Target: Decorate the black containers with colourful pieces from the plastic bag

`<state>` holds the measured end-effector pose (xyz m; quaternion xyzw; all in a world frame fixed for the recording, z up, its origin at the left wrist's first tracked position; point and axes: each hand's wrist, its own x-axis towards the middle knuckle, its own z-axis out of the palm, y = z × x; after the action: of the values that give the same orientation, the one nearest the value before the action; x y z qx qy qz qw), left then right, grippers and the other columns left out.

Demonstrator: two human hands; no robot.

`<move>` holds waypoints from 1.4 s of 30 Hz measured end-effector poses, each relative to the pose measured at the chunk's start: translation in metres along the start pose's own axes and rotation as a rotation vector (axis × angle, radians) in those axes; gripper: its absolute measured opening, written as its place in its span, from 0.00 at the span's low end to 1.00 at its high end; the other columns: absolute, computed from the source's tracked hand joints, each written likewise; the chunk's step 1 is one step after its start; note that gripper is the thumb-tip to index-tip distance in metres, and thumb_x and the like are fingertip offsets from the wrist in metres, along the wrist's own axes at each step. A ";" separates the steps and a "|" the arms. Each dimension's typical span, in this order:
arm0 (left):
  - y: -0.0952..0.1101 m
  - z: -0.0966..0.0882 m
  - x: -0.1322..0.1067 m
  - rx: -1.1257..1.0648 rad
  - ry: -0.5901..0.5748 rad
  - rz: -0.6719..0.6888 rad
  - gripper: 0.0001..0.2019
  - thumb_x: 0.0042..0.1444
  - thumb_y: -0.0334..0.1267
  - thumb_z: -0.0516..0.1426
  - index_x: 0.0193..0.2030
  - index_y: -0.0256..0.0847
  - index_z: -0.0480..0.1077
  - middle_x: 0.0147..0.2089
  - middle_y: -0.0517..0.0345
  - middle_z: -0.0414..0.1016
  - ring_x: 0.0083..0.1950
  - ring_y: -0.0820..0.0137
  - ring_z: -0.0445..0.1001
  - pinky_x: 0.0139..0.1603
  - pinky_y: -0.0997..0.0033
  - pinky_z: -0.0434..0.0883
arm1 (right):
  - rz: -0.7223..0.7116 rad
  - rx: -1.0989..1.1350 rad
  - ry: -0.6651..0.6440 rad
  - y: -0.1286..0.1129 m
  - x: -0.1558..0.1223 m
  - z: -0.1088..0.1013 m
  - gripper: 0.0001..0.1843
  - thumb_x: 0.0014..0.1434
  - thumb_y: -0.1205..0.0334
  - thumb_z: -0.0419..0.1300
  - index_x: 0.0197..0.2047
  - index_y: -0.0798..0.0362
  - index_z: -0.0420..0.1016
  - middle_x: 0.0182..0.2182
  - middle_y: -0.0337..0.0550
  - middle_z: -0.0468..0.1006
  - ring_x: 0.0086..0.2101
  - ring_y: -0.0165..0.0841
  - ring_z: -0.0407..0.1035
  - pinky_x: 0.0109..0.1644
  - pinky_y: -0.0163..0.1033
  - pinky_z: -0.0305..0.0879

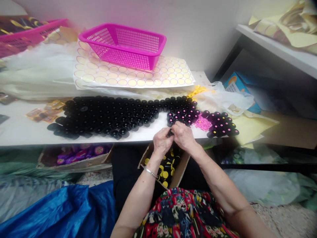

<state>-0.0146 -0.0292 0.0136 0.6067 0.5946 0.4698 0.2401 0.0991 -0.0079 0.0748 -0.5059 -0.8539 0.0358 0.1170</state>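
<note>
With left hand and right hand clamped together on a black piece, keep it steady over the cardboard box beneath them

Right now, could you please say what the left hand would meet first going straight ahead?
The left hand would likely meet the right hand, close in front, though exact depth is unclear.

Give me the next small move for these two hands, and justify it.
Probably lower the small, mostly hidden black piece into the open brown cardboard box. The left hand and right hand meet around the piece at the front edge of the white table, above that box, which already contains black pieces with round yellow ends. Its ends cannot be seen, so I am not certain.
</note>
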 end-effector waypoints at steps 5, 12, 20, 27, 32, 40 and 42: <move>0.000 -0.001 0.000 -0.033 -0.013 0.007 0.08 0.48 0.35 0.58 0.37 0.42 0.74 0.33 0.61 0.74 0.33 0.74 0.69 0.35 0.75 0.66 | -0.030 -0.089 -0.060 -0.008 0.001 -0.004 0.12 0.57 0.73 0.48 0.34 0.55 0.72 0.34 0.48 0.70 0.36 0.36 0.62 0.35 0.38 0.54; -0.001 -0.001 0.000 -0.047 -0.002 -0.003 0.05 0.49 0.38 0.56 0.29 0.40 0.72 0.30 0.60 0.73 0.32 0.73 0.69 0.34 0.75 0.66 | -0.062 -0.105 -0.151 -0.017 0.010 -0.009 0.11 0.57 0.73 0.50 0.36 0.58 0.73 0.36 0.53 0.71 0.38 0.39 0.64 0.36 0.40 0.58; 0.002 -0.001 -0.001 0.020 -0.007 0.008 0.11 0.48 0.33 0.56 0.40 0.42 0.73 0.31 0.63 0.72 0.29 0.76 0.66 0.32 0.77 0.64 | 0.060 0.363 0.153 0.002 -0.006 0.013 0.11 0.59 0.69 0.50 0.31 0.55 0.72 0.31 0.42 0.69 0.33 0.30 0.65 0.37 0.33 0.61; 0.002 0.001 0.000 0.021 0.010 -0.042 0.11 0.44 0.34 0.59 0.37 0.43 0.74 0.30 0.65 0.71 0.28 0.77 0.66 0.31 0.78 0.63 | 0.231 0.726 0.422 0.001 -0.022 0.023 0.05 0.55 0.66 0.53 0.33 0.53 0.70 0.32 0.41 0.68 0.34 0.30 0.65 0.39 0.36 0.63; -0.002 0.005 -0.003 0.081 0.046 0.020 0.08 0.46 0.36 0.59 0.36 0.42 0.74 0.29 0.62 0.71 0.29 0.75 0.66 0.32 0.76 0.64 | 0.340 0.794 0.427 -0.004 -0.031 0.028 0.09 0.52 0.65 0.56 0.39 0.53 0.68 0.35 0.41 0.67 0.27 0.27 0.62 0.34 0.35 0.63; 0.013 0.014 -0.010 0.144 -0.067 0.138 0.10 0.51 0.33 0.54 0.40 0.41 0.73 0.34 0.57 0.75 0.33 0.71 0.71 0.37 0.72 0.67 | 0.385 0.811 0.473 0.002 -0.049 0.037 0.07 0.55 0.64 0.56 0.39 0.53 0.68 0.33 0.41 0.68 0.29 0.29 0.64 0.35 0.35 0.64; 0.016 0.020 -0.009 0.130 -0.077 0.163 0.12 0.51 0.33 0.54 0.42 0.41 0.73 0.36 0.56 0.76 0.35 0.71 0.72 0.38 0.72 0.67 | 0.378 0.806 0.499 0.008 -0.054 0.038 0.07 0.56 0.64 0.55 0.39 0.53 0.68 0.34 0.41 0.68 0.30 0.29 0.65 0.36 0.35 0.65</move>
<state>0.0122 -0.0356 0.0159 0.6849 0.5630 0.4244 0.1837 0.1221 -0.0488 0.0281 -0.5593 -0.6120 0.2609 0.4945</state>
